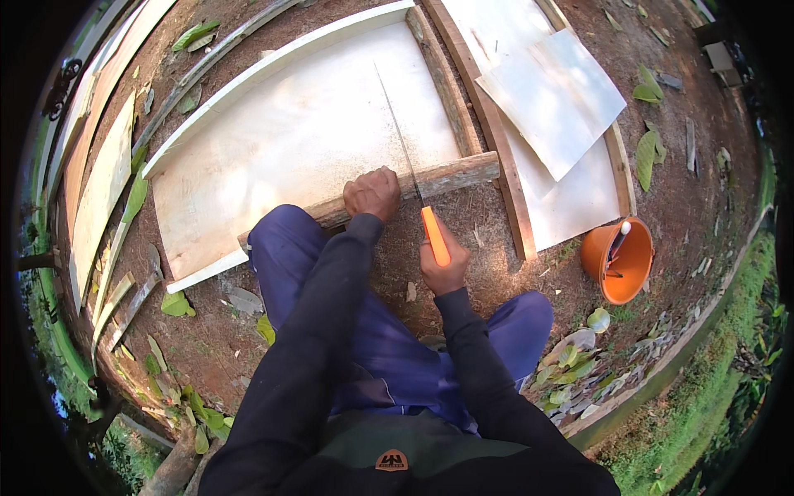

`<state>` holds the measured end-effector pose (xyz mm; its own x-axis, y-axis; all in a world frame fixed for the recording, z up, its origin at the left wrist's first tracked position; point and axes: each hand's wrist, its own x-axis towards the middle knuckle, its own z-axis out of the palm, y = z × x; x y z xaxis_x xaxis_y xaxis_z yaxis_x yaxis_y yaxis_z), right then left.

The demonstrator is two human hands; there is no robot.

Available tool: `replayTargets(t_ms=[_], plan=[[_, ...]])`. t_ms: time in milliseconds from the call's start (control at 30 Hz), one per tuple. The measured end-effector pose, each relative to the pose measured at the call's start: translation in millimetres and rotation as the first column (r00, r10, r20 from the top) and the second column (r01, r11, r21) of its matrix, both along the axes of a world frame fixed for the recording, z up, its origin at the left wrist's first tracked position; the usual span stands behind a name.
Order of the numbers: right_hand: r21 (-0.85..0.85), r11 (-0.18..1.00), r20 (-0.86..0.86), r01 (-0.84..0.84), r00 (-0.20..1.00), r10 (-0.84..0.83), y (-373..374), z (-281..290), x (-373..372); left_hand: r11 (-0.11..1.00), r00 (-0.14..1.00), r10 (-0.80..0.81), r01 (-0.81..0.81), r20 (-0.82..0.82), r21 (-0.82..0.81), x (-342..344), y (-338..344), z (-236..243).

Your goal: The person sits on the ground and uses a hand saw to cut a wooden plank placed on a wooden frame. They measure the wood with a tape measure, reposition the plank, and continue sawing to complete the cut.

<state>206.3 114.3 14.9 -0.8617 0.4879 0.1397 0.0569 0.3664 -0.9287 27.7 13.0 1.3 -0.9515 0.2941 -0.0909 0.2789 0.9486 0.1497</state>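
Note:
My right hand (445,263) is wrapped round the orange handle of a hand saw (436,235). The saw's thin blade slants up and away across a wooden bar (451,175), touching or very near its edge. My left hand (373,194) is closed over the same bar, just left of the blade, pressing it down. The bar lies along the near side of a pale panel (289,132) framed with wooden strips. Sawdust is scattered on the panel around the blade. My left knee rests against the bar's left part and hides some of it.
At the right lies a second framed panel (571,211) with a loose pale board (556,99) on it. An orange bucket (592,252) holding a few slim tools lies tilted on the dirt. Long boards (101,194) and dry leaves lie at the left. Grass borders the right.

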Motion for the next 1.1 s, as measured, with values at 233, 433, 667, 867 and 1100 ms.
replayTargets(t_ms=[233, 433, 667, 867, 1100], plan=[[-0.040, 0.997, 0.209, -0.060, 0.976, 0.067, -5.0, 31.1, 150.5, 0.999, 0.998, -0.011, 0.014, 0.055, -0.051, 11.1, -14.4, 3.3], [-0.040, 0.999, 0.079, -0.005, 0.997, 0.008, -0.7, 2.9, -24.0, 0.993, 0.998, -0.065, 0.065, 0.006, -0.096, 2.1, -4.0, -7.1], [-0.053, 0.997, 0.223, -0.060, 0.972, 0.070, -1.5, 38.6, 149.6, 0.998, 0.992, -0.036, 0.043, 0.124, -0.056, 2.7, -13.6, -9.9], [-0.060, 0.998, 0.136, 0.007, 0.991, 0.001, 0.0, 26.8, 20.9, 0.997, 0.999, 0.020, -0.017, -0.045, 0.082, 4.3, -6.4, -15.2], [0.013, 1.000, 0.177, -0.023, 0.984, 0.021, -5.9, 67.9, 142.9, 1.000, 0.999, -0.027, 0.026, -0.034, -0.008, 6.9, -14.4, -11.8]])
